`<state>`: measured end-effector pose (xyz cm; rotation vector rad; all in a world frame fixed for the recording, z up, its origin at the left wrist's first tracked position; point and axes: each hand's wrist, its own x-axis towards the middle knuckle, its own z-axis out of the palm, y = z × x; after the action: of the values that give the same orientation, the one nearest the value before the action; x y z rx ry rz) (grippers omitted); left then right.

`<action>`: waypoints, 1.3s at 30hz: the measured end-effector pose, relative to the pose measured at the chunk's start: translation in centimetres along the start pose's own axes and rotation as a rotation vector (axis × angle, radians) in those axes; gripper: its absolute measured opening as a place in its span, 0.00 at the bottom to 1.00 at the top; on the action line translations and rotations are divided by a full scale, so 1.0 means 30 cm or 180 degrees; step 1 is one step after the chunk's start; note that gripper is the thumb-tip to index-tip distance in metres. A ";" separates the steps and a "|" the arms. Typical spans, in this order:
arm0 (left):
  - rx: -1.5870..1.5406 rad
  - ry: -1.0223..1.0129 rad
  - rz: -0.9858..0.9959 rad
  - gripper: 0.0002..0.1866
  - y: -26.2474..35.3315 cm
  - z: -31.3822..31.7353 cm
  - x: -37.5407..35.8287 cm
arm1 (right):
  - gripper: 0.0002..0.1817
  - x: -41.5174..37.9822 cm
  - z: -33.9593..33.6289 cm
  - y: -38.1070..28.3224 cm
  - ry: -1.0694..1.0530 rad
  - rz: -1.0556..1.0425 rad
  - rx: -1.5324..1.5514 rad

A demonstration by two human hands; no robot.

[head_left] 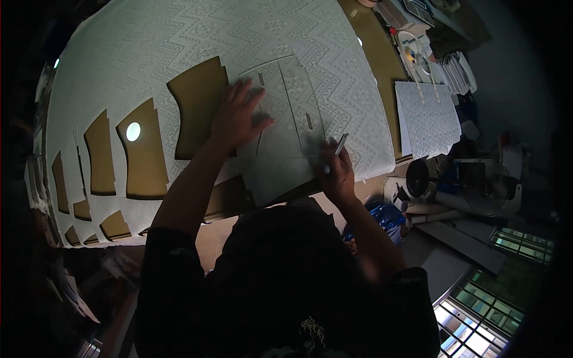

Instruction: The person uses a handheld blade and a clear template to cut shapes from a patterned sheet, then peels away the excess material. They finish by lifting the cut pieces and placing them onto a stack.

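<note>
Left hand [237, 116]: fingers splayed flat, gripping nothing, over the left edge of the clear template [277, 98], which lies on patterned white fabric [239, 33]. Right hand [337, 170]: curled round a slim silvery tool [341, 144], pen or knife unclear, near the template's lower right corner. Likely step: following its outline. Calls for steady left pressure, tool tight to the edge.

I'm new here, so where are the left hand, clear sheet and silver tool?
Left hand [234, 121], head view: its back.
Clear sheet [282, 113], head view: near its middle.
Silver tool [341, 144], head view: its shaft.
</note>
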<state>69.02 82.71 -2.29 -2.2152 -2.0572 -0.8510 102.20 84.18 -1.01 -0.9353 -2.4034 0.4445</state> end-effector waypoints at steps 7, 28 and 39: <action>0.0079 0.0047 0.0041 0.40 0.003 0.001 0.001 | 0.24 0.055 -0.029 0.034 0.0012 -0.0147 0.0230; 0.0140 0.0028 0.0008 0.38 0.012 -0.004 0.006 | 0.23 0.045 0.004 0.065 0.0193 -0.0033 0.0502; 0.0149 -0.0120 0.0094 0.39 0.011 -0.022 0.007 | 0.26 0.059 -0.025 0.090 0.0134 -0.0010 0.0306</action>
<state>69.09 82.62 -1.54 -2.2487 -2.0329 -0.7567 102.93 87.41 -1.06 -0.8898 -2.3238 0.5289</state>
